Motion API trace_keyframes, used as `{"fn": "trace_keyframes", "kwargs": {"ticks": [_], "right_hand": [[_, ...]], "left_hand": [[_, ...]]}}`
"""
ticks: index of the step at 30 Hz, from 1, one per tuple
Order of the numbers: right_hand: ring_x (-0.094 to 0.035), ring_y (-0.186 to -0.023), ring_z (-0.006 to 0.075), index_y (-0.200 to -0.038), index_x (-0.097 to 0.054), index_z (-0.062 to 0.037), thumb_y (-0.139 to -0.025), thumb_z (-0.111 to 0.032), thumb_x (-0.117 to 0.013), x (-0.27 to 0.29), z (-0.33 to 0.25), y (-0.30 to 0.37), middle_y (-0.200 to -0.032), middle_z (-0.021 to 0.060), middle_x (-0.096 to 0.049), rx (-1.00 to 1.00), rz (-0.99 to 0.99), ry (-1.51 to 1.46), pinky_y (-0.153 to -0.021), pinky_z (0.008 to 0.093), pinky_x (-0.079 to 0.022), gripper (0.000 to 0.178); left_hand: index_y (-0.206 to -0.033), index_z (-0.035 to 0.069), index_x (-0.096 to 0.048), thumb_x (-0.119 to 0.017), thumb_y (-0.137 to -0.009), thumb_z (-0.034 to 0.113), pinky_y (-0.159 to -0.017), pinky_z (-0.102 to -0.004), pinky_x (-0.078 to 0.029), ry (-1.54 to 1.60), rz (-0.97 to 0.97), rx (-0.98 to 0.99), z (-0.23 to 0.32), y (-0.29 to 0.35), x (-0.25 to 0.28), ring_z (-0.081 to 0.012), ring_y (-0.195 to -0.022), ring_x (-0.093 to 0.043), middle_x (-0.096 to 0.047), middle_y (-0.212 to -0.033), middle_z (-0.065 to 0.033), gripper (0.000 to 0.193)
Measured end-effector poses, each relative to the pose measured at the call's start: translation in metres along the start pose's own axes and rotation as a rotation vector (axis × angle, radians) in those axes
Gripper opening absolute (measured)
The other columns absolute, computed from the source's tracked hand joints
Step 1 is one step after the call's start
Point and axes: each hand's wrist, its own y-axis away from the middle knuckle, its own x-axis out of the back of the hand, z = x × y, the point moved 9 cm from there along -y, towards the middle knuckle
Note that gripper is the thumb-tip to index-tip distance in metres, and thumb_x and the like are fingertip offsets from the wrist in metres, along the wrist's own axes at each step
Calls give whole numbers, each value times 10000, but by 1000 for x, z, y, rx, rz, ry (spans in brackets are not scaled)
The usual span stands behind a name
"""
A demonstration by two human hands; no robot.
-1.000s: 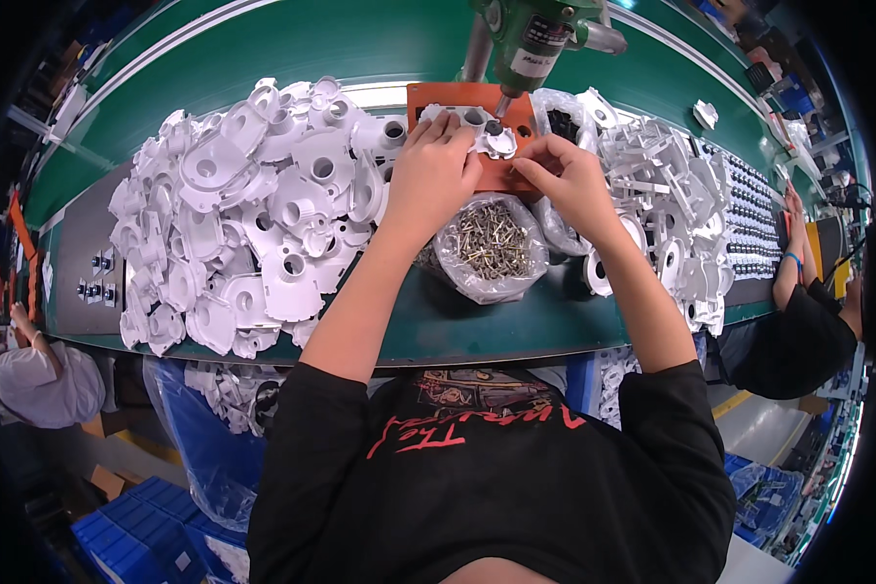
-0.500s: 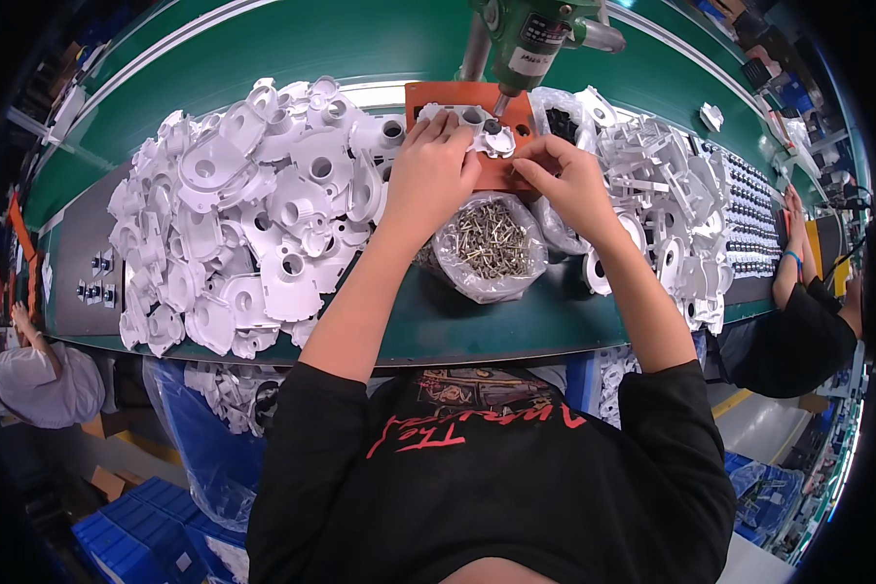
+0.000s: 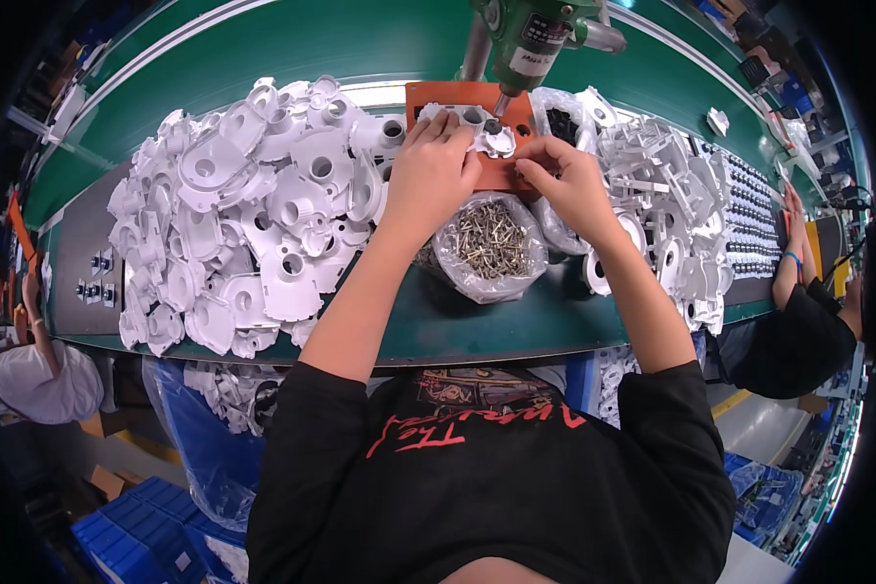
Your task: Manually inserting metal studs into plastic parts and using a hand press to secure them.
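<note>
Left hand point(image 3: 438, 161): laid over the left end of a white part point(image 3: 501, 146), touching, not clenched; cannot tell if clasping or only steadying; practically unmoved over the last 1 s.
Right hand point(image 3: 569, 180): poised over the right side of an orange plate point(image 3: 496, 177), thumb and forefinger drawn close together; cannot tell if pinching anything; only slightly shifted.
Screw bag point(image 3: 492, 286): clear plastic, open, full of metal screws point(image 3: 496, 238), just nearer than the plate.
White part on the plate: same spot as 1 s ago, with 1 black round piece point(image 3: 492, 127) toward the right end; by judgement, still at the same step.
Bench point(image 3: 579, 316): dark green, heaped with white mouldings point(image 3: 214, 151) to the left and a right-hand heap point(image 3: 652, 175) opposite.
Green driver point(image 3: 535, 44): suspended beyond the hands, tip pointing down near the black round piece.
Green belt point(image 3: 380, 49): carrying 1 loose white piece point(image 3: 717, 122), carried rightward since 1 s ago, so apparently running.
Room: 1 left co-worker point(image 3: 49, 380), arm newly shifted; 1 right co-worker point(image 3: 788, 341), little changed; blue crates point(image 3: 131, 530) at lower left.
</note>
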Motion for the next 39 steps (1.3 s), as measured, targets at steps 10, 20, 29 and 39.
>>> {"fn": "trace_keyframes", "kwargs": {"ticks": [10,20,29,39], "right_hand": [[-589,-757,63,-971,-608,33,-875,-61,-604,-1,3,0,-851,31,-650,-4,-3,-3,-683,209,-486,134],[-602,-763,81,-995,-602,38,-881,-47,-581,-2,6,-1,-856,47,-653,-9,-15,24,-696,222,-498,144],[-591,-782,83,-1033,-583,19,-875,-34,-574,-4,8,-7,-862,28,-632,-15,1,1,-695,224,-495,167],[-462,-628,70,-1034,-567,-8,-817,-32,-639,-15,-8,-16,-708,6,-525,72,6,278,-601,222,-422,230]], "left_hand": [[-935,-25,-608,-581,-773,112,-987,-443,-420,-9,-13,6,2,-1,3,-359,-1053,-596,-635,-1058,-250,214],[-890,-33,-593,-580,-771,112,-979,-443,-423,4,-6,11,2,-1,2,-366,-1048,-595,-632,-1056,-254,188],[-919,-27,-605,-581,-768,105,-980,-439,-424,0,-5,11,1,-1,2,-361,-1049,-596,-634,-1054,-252,202],[-941,-17,-609,-578,-769,108,-978,-437,-426,17,-21,27,1,-1,1,-356,-1050,-597,-638,-1053,-242,215]]}}
